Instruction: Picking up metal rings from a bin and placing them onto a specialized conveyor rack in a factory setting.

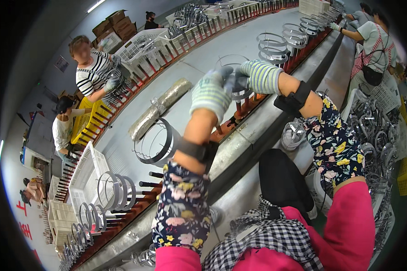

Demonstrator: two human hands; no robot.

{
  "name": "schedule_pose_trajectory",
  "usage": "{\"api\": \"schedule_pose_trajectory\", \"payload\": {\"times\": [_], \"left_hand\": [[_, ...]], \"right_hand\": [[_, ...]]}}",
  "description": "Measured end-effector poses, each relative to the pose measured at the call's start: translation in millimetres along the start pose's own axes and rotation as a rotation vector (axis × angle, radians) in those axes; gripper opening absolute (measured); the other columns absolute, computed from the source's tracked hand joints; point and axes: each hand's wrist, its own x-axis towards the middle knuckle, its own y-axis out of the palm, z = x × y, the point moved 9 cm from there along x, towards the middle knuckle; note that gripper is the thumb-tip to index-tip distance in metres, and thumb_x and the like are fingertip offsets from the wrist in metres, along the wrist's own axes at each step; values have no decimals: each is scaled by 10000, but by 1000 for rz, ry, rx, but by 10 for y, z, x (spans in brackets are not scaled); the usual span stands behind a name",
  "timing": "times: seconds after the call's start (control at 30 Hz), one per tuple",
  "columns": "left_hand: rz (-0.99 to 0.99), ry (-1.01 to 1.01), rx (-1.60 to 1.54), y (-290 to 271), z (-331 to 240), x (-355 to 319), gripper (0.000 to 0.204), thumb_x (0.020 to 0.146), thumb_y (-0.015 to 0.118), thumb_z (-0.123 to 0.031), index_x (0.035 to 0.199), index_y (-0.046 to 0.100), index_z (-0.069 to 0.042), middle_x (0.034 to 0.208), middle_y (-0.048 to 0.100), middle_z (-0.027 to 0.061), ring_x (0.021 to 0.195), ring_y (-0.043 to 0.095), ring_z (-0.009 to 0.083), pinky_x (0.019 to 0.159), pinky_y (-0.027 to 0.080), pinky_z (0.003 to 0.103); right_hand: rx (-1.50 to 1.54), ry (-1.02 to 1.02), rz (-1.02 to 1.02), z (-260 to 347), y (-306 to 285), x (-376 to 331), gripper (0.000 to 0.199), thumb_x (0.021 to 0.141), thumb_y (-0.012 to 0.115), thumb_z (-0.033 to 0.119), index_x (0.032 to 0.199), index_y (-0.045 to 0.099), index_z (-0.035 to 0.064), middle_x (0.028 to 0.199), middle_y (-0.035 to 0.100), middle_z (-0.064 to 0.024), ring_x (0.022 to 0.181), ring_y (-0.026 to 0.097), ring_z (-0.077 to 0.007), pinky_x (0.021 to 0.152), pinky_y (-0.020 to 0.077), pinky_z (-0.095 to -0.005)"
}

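Note:
Both my hands wear striped knit gloves and meet over a metal band ring [243,95] at the edge of the work surface. My left hand [212,92] has its fingers closed on the ring's near left side. From the right, my right hand [260,77] pinches the same ring. Its far part is a thin loop behind my fingers, and the exact grip is partly hidden. Just under it stand reddish-brown pegs [238,107]. Left of my left forearm, a larger hoop with a dark band [168,145] rests on the surface.
A bundle in clear plastic [160,108] lies on the pale table [126,108]. Hoops [272,47] hang on pegs along the right edge, more [117,192] at lower left. Bins of metal rings [371,122] stand at my right. Co-workers [97,74] work across the table and at far right.

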Motion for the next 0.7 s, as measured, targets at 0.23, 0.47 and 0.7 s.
{"api": "schedule_pose_trajectory", "payload": {"times": [0.23,0.47,0.7], "left_hand": [[252,-239,-292,246,284,150,150,841,590,-3,969,664,23,832,680,59,753,567,81,707,470,236],[279,-314,-107,-126,455,-36,179,839,621,-71,986,674,17,844,679,45,758,554,88,722,458,240],[215,-312,-272,-554,430,-324,189,871,615,-109,1014,665,4,842,668,31,746,546,79,701,460,235]], "right_hand": [[139,-9,17,-5,-51,-28,307,838,579,208,1071,619,12,915,651,-211,828,633,-320,747,488,-364],[297,-29,50,246,145,128,362,841,625,322,1088,637,58,915,664,-191,832,631,-327,769,489,-366],[486,-121,-397,537,-447,-262,371,844,626,383,1018,656,57,900,672,-145,827,639,-263,759,496,-344]]}}
